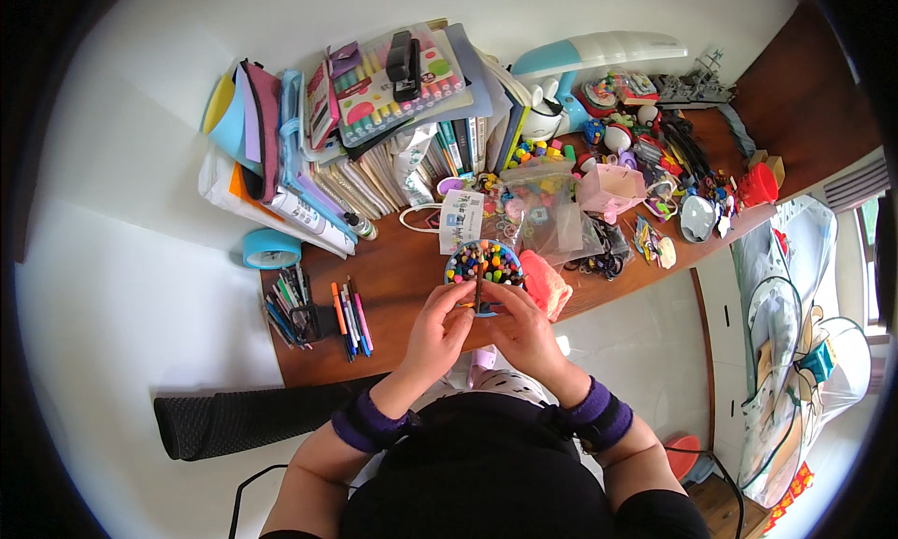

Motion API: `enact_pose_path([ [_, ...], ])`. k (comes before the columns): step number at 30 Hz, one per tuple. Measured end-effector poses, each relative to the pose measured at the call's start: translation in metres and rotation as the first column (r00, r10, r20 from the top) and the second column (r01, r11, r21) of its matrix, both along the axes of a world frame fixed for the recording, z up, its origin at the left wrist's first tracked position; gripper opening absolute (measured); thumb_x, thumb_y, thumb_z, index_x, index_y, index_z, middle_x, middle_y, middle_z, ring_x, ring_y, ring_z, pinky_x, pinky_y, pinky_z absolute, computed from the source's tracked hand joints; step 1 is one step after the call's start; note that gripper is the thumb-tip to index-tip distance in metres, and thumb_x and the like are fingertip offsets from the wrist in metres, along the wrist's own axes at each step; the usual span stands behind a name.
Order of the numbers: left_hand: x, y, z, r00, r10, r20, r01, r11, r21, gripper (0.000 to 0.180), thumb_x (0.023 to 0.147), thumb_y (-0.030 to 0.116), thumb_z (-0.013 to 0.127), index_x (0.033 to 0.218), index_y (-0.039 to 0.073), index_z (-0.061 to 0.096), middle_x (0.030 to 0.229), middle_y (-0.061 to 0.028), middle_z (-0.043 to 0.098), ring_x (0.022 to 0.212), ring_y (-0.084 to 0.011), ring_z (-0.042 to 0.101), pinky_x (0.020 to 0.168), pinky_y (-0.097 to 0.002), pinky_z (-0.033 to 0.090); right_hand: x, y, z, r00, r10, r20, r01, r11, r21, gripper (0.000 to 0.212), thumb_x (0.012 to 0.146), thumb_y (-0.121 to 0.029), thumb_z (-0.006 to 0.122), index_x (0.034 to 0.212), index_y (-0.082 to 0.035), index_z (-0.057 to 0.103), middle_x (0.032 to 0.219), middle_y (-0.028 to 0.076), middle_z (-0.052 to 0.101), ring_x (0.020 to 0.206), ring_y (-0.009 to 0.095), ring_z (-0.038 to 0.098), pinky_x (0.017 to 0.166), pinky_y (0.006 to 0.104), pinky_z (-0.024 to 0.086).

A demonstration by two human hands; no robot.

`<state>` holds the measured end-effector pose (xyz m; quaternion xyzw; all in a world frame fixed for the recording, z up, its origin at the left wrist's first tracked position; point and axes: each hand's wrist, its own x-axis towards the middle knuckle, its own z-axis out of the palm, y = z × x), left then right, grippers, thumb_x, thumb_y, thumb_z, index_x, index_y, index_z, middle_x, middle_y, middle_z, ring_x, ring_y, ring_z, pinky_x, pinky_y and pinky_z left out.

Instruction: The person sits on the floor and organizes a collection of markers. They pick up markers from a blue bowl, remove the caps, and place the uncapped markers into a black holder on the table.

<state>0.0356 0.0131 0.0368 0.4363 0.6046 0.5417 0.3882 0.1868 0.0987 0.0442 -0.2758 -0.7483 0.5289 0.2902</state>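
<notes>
A round light-blue container [450, 261] full of many-coloured pens and markers stands at the desk's front edge. Right in front of it, my left hand [438, 329] and my right hand [527, 336] come together at the fingertips. Between them is a thin dark pencil [480, 279], its length pointing away from me, with the fingers of both hands closed on it. Fingers hide its near end. A crumpled coral-pink cloth [543, 284] lies against the container's right side, close to my right hand.
Left on the desk are a row of pens [352, 319] and a dark mesh holder [311, 322] with pens. Stacked books [374, 179] line the back. Clear plastic bags [552, 216], a pink box [611, 188] and small toys crowd the right. A rolled black mat [243, 422] lies below.
</notes>
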Motion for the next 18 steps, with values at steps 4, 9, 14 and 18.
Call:
enact_pose_path([
  [4, 0.008, 0.008, -0.012, 0.999, -0.036, -0.032, 0.034, 0.999, -0.041, 0.04, 0.09, -0.002, 0.055, 0.13, 0.001, 0.052, 0.122, -0.0145, 0.055, 0.112, -0.0225, 0.059, 0.092, -0.0306, 0.049, 0.01, 0.005, -0.02, 0.999, -0.032, 0.032, 0.03, 0.997, 0.066, 0.056, 0.073, 0.01, 0.058, 0.128, 0.002, 0.053, 0.121, 0.019, 0.057, 0.108, 0.032, 0.06, 0.091, 0.0363, 0.05],
  [9, 0.01, 0.009, -0.031, 0.995, -0.083, -0.046, 0.078, 0.991, -0.11, 0.038, 0.091, 0.0, 0.056, 0.129, 0.0, 0.053, 0.123, -0.0158, 0.056, 0.111, -0.0233, 0.06, 0.091, -0.0309, 0.051, 0.015, 0.007, -0.041, 0.995, -0.06, 0.086, 0.06, 0.998, -0.001, 0.056, 0.073, 0.009, 0.059, 0.128, 0.001, 0.053, 0.12, 0.019, 0.057, 0.107, 0.033, 0.061, 0.09, 0.0371, 0.051],
  [14, 0.009, 0.004, -0.033, 0.995, -0.095, -0.018, 0.091, 0.986, -0.143, 0.037, 0.091, 0.0, 0.056, 0.128, 0.0, 0.053, 0.123, -0.0158, 0.056, 0.111, -0.0227, 0.06, 0.09, -0.0309, 0.051, 0.018, 0.008, -0.056, 0.989, -0.112, 0.1, 0.113, 0.994, -0.007, 0.053, 0.076, 0.007, 0.06, 0.129, 0.001, 0.052, 0.117, 0.017, 0.057, 0.106, 0.028, 0.062, 0.087, 0.0349, 0.053],
  [18, 0.004, 0.002, -0.033, 0.996, -0.094, 0.011, 0.095, 0.989, -0.112, 0.036, 0.092, -0.001, 0.055, 0.128, 0.0, 0.053, 0.123, -0.0149, 0.055, 0.111, -0.023, 0.06, 0.091, -0.0313, 0.051, 0.018, 0.01, -0.054, 0.986, -0.134, 0.102, 0.138, 0.99, -0.027, 0.049, 0.08, 0.005, 0.061, 0.129, 0.0, 0.052, 0.117, 0.016, 0.057, 0.104, 0.025, 0.063, 0.085, 0.0322, 0.055],
])
